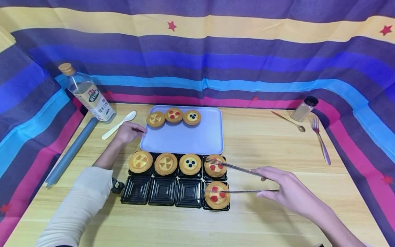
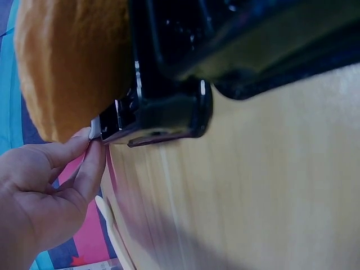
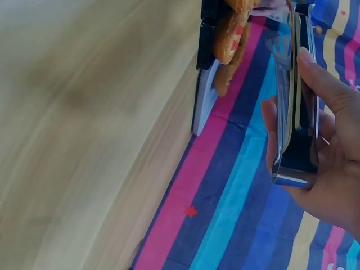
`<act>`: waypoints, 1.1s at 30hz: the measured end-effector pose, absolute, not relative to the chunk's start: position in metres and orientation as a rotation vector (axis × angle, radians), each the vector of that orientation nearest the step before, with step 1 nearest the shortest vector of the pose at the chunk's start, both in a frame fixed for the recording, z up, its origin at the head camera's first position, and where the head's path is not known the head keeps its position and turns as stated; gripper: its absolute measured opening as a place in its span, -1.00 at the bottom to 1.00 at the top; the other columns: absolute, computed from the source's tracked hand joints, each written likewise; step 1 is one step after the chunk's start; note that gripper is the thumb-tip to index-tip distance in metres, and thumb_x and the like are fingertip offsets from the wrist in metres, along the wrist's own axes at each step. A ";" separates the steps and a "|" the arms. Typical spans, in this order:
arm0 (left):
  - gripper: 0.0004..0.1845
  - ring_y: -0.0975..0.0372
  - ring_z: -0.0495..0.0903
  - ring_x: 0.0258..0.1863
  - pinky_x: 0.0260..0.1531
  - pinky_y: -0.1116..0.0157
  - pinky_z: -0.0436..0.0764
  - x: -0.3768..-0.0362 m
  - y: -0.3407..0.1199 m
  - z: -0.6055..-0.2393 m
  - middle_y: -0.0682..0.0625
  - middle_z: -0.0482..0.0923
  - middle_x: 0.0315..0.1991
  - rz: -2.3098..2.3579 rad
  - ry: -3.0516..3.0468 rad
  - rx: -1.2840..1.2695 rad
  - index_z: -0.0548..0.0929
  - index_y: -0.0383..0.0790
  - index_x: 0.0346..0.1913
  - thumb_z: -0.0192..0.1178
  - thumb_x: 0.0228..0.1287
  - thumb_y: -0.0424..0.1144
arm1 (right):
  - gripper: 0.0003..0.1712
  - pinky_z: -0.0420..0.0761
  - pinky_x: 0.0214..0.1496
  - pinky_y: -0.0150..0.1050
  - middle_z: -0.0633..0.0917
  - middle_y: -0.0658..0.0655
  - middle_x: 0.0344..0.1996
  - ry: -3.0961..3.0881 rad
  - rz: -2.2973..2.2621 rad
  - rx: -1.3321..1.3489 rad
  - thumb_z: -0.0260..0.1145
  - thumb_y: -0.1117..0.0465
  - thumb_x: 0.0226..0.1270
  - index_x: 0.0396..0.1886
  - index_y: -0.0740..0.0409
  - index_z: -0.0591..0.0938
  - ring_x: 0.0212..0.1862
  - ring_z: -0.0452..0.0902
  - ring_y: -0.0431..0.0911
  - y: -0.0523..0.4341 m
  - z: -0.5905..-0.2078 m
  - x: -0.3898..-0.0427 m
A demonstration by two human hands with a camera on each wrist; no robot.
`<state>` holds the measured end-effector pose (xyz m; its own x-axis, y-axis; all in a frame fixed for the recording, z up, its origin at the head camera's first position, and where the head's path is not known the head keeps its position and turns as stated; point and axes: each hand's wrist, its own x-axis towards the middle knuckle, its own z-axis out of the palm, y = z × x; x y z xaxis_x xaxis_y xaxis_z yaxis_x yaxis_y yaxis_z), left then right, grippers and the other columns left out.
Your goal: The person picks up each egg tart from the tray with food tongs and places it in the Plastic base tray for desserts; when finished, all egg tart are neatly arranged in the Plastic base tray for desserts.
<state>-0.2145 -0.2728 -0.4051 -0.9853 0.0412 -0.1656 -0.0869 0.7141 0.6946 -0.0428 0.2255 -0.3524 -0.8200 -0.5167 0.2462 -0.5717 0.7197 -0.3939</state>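
Note:
My left hand (image 1: 128, 132) pinches the left rim of a lavender tray (image 1: 185, 140). Along the tray's back sit three tarts: one with yellow wedges (image 1: 155, 119), one with red pieces (image 1: 174, 115) and one with blueberries (image 1: 192, 117). My right hand (image 1: 288, 187) grips metal tongs (image 3: 301, 146), their arms spread apart. In the head view the tong tips overlap two red-topped tarts, a back one (image 1: 215, 166) and a front one (image 1: 217, 195), in the right column of black plastic cups (image 1: 162, 191). Three more tarts fill the back row; three front cups show bare bottoms.
At the back left stands a bottle (image 1: 92, 92) beside a white spoon (image 1: 120, 124) and a grey-blue roll (image 1: 72, 151). A shaker jar (image 1: 303, 109), a thin metal spoon (image 1: 288, 121) and a fork (image 1: 321, 140) are at the right. Striped cloth (image 1: 262, 68) walls the table.

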 end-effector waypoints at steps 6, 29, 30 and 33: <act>-0.79 0.40 0.59 -0.40 -0.38 0.50 0.52 -0.213 -0.272 -0.403 -0.28 0.68 -0.12 1.107 2.751 -0.039 0.70 -0.39 -0.15 0.29 0.15 -0.37 | -0.33 0.64 -0.27 -0.27 0.72 0.03 -0.10 -2.777 0.743 0.863 0.58 0.18 -0.14 0.08 0.10 0.61 -0.25 0.62 -0.23 0.213 -0.355 -0.071; -0.78 0.47 0.51 -0.43 -0.36 0.49 0.50 -0.214 -0.274 -0.407 -0.28 0.68 -0.13 1.108 2.759 -0.015 0.70 -0.40 -0.14 0.30 0.15 -0.37 | -0.31 0.61 -0.07 0.00 0.64 0.25 0.05 -2.894 0.772 0.570 0.49 0.09 0.05 0.20 0.21 0.52 -0.18 0.65 0.07 0.156 -0.364 -0.169; -0.78 0.47 0.51 -0.43 -0.36 0.49 0.50 -0.214 -0.274 -0.407 -0.28 0.68 -0.13 1.109 2.758 -0.014 0.70 -0.40 -0.14 0.30 0.15 -0.37 | -0.30 0.61 -0.08 0.00 0.64 0.26 0.06 -2.907 0.767 0.551 0.49 0.10 0.05 0.20 0.21 0.51 -0.17 0.65 0.08 0.154 -0.364 -0.172; -0.78 0.48 0.51 -0.44 -0.36 0.49 0.50 -0.214 -0.274 -0.406 -0.27 0.69 -0.15 1.112 2.757 -0.018 0.70 -0.40 -0.14 0.30 0.15 -0.37 | -0.28 0.61 -0.08 0.01 0.62 0.28 0.07 -2.937 0.747 0.516 0.48 0.10 0.06 0.22 0.24 0.48 -0.15 0.65 0.11 0.150 -0.363 -0.181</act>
<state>-0.2141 -0.2742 -0.4062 -0.9858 0.0515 -0.1600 -0.0739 0.7220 0.6879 -0.1806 0.1504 -0.3632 -0.9414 -0.3041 0.1459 -0.3368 0.8258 -0.4523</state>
